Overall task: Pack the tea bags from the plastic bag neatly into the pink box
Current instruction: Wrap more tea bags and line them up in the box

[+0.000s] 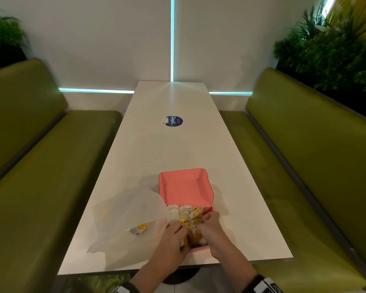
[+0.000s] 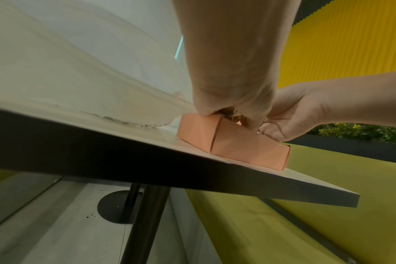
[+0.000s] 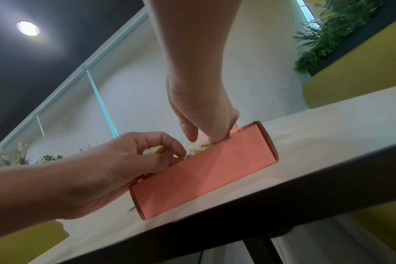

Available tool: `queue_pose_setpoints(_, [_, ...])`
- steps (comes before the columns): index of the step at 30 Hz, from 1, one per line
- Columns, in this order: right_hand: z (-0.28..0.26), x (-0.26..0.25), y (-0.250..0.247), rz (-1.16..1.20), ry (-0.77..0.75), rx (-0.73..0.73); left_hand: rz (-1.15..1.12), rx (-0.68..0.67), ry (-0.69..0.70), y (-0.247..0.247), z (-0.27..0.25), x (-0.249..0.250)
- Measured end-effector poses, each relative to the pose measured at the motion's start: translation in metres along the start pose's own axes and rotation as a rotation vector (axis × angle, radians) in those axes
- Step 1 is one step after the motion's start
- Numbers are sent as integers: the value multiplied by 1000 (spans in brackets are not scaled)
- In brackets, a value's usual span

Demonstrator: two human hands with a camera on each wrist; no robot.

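At the bench's (image 1: 178, 144) near edge, my left hand (image 1: 173, 237) pinches a yellow-and-white tea bag (image 3: 153, 151) in the open pink cardboard box (image 1: 186, 187); my right hand's (image 1: 209, 227) fingers curl among packed bags. The translucent plastic bag (image 1: 131, 208) lies left.

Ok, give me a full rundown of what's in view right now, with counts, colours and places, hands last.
Pink cardboard box: one, pink, near end of the table, lid open away from the person.
Tea bags in the box: many, white and yellow, packed in rows; exact count unclear.
Translucent plastic bag: one, whitish, left of the box, touching it.
Tea bag in the plastic bag: at least one, yellow and white.
Round sticker: one, dark blue, mid-table.
Long table: one, white.
Padded benches: two, olive green, either side.
Plants: green, behind both benches.
Left hand: grip pinching tea bags at the box's near end.
Right hand: fingers among the right-hand row.
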State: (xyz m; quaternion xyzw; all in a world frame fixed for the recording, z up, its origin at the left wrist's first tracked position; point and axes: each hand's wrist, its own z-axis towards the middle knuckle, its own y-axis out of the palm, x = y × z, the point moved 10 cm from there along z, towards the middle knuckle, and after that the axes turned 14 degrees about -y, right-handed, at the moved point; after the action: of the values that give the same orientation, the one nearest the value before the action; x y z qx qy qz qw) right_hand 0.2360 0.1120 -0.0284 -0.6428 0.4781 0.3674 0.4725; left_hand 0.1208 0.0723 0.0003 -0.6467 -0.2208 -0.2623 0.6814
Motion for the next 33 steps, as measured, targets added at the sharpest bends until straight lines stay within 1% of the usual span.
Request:
queue_pose_setpoints(3, [1, -1, -4, 8, -14, 20, -12, -4, 1, -1, -1, 1])
queue_pose_setpoints(7, [-3, -6, 4, -10, -38, -21, -24, -9, 2, 0, -1, 2])
queue_pose_setpoints(12, [-1, -1, 1, 16, 14, -7, -3, 23, 23, 0, -5, 3])
queue_pose_setpoints(15, [-1, -1, 2, 11, 15, -17, -3, 28, 24, 0, -5, 3])
queue_pose_setpoints(19, [0, -1, -5, 53, -3, 5, 1, 10, 2, 2, -4, -1])
queue_pose_setpoints(22, [-1, -2, -1, 20, 8, -30, 4, 14, -1, 2, -3, -1])
queue_pose_setpoints(27, [2, -2, -3, 16, 14, -21, -6, 21, 17, -1, -4, 3])
queue_pose_setpoints(30, [2, -2, 0, 14, 26, -65, 15, 19, 2, 1, -4, 0])
queue_pose_setpoints(33, [4, 1, -2, 20, 39, -36, 5, 27, 12, 0, -3, 1])
